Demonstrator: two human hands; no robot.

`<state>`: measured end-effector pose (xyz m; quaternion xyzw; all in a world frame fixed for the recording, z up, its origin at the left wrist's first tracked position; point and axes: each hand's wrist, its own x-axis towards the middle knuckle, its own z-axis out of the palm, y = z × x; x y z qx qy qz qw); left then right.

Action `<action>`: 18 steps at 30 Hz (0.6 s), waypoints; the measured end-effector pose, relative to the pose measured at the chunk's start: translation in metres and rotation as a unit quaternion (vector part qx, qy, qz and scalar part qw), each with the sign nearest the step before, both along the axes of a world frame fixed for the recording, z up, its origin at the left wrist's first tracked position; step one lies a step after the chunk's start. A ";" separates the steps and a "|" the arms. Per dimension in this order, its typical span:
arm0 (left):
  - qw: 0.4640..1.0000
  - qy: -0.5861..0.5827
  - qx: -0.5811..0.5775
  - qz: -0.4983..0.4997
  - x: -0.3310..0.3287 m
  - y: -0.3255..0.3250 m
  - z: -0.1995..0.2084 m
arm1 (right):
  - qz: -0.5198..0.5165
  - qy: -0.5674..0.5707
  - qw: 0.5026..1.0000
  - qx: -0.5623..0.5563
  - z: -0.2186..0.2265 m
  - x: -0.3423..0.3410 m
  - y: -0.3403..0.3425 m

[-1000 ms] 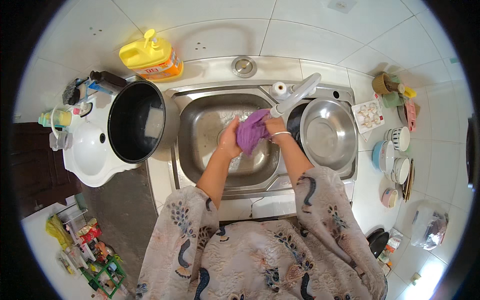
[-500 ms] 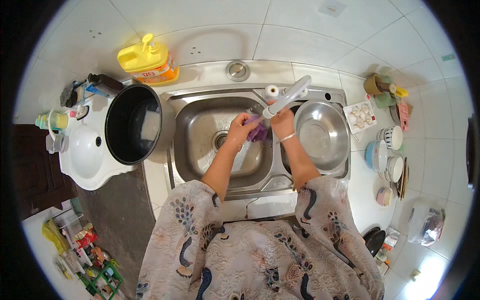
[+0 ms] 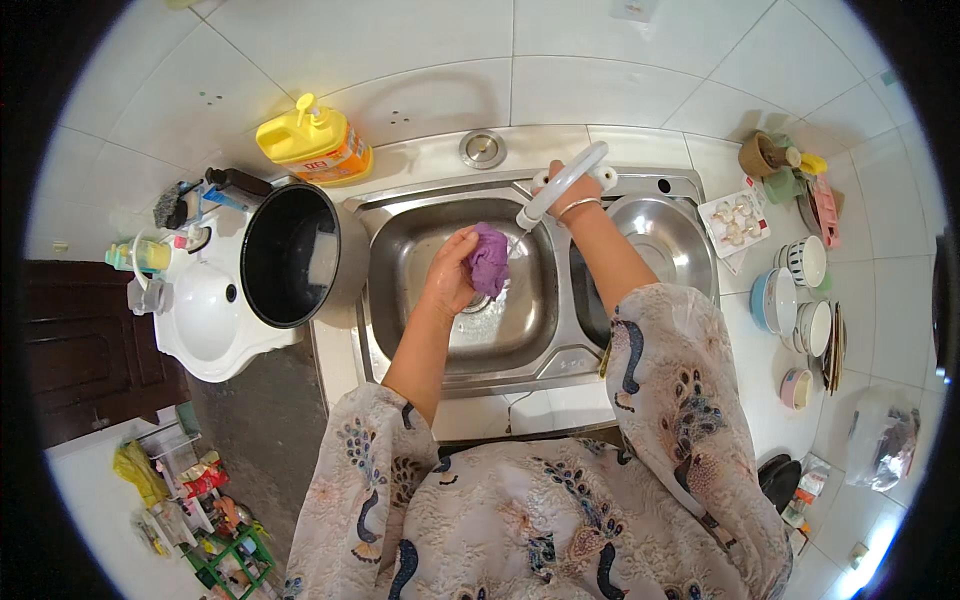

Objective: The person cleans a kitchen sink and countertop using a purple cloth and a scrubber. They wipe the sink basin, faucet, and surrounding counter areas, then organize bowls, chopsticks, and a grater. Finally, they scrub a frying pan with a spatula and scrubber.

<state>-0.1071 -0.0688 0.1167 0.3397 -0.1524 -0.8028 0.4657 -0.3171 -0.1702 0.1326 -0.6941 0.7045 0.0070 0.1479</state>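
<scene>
Over the left basin of the steel sink [image 3: 375, 345], my left hand [image 3: 455, 272] is closed around a bunched purple cloth [image 3: 490, 260]. The cloth sits beside the mouth of the pale curved tap spout [image 3: 565, 185], and what looks like a thin stream of water falls there. My right hand [image 3: 562, 190] reaches behind the spout to the tap's base, where its fingers close on the tap handle. The spout hides part of that hand. Below my right forearm, a wide steel bowl [image 3: 690, 245] rests in the right basin.
Left of the sink stands a large black-lined pot [image 3: 265, 255] beside a white washbasin [image 3: 195, 325]. A yellow pump jug [image 3: 315, 145] is at the back wall. On the right counter are an egg-like tray of white pieces [image 3: 735, 218], several bowls [image 3: 775, 300] and a wooden mortar [image 3: 765, 155].
My left hand has moved the purple cloth left, away from my right hand. My right hand has shifted back to the tap handle. The whole view has moved slightly.
</scene>
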 end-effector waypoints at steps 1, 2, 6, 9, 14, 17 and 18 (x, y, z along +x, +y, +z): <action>1.000 -0.019 0.004 -0.001 -0.001 0.003 0.007 | -0.011 -0.006 1.000 -0.006 -0.001 0.002 0.003; 0.999 -0.035 0.005 -0.006 -0.005 0.004 0.015 | -0.026 -0.008 1.000 -0.014 0.000 0.001 0.006; 0.999 -0.040 -0.036 0.008 0.006 0.015 0.035 | -0.047 -0.212 0.976 -0.001 -0.008 0.006 0.044; 0.997 -0.045 -0.057 -0.034 0.001 0.017 0.060 | 0.084 -0.405 0.910 0.035 -0.021 0.011 0.098; 0.997 -0.064 -0.047 0.009 0.024 0.014 0.070 | -0.013 -0.497 0.858 0.134 -0.079 0.042 0.110; 0.977 -0.213 -0.005 0.016 0.077 0.011 0.032 | -0.114 -0.478 0.854 0.170 -0.089 0.028 0.105; 0.964 -0.265 0.020 -0.011 0.090 0.009 0.014 | -0.137 -0.478 0.851 0.167 -0.095 0.021 0.107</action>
